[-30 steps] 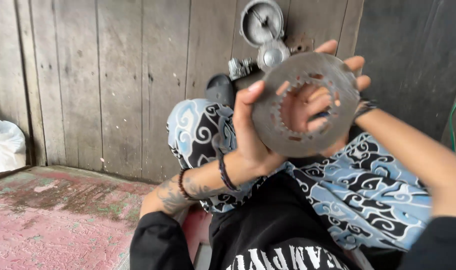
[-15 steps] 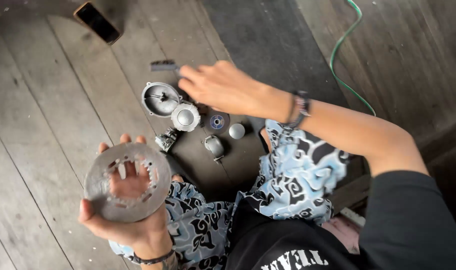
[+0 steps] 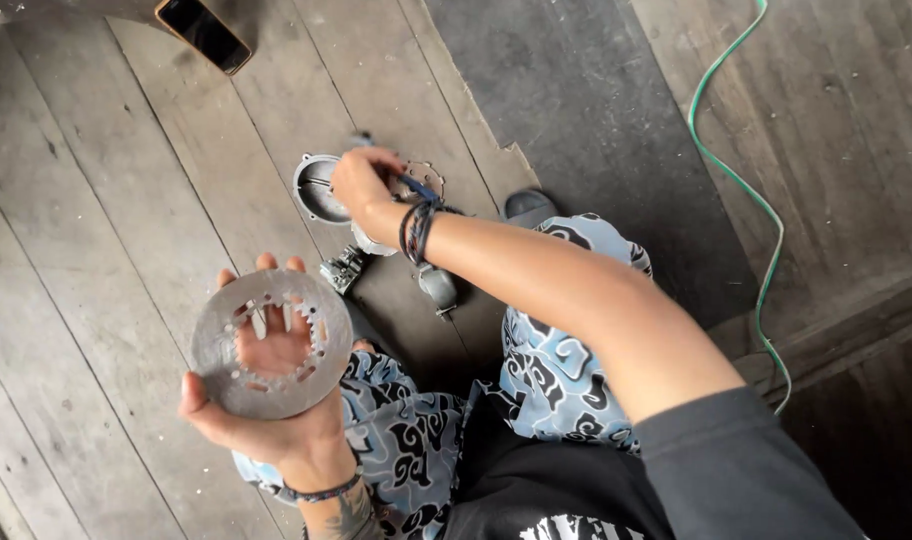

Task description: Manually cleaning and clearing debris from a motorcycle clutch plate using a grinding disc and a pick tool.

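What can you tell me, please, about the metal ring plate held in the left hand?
The metal ring plate is a flat, dull grey disc, scuffed, with a wide toothed central opening and small holes around it. It lies face-up on the left hand, thumb over its lower left edge, fingers showing through the opening, above the patterned blue trousers.

A smartphone (image 3: 205,34) lies flat on the wooden plank floor (image 3: 96,200) at the far left of the scene, well apart from everything else. It is a slim rectangle with rounded corners, set at a slant to the boards, its dark screen facing up and unlit, framed by a thin orange-brown edge. No packages, labels or signs are visible elsewhere on the floor.
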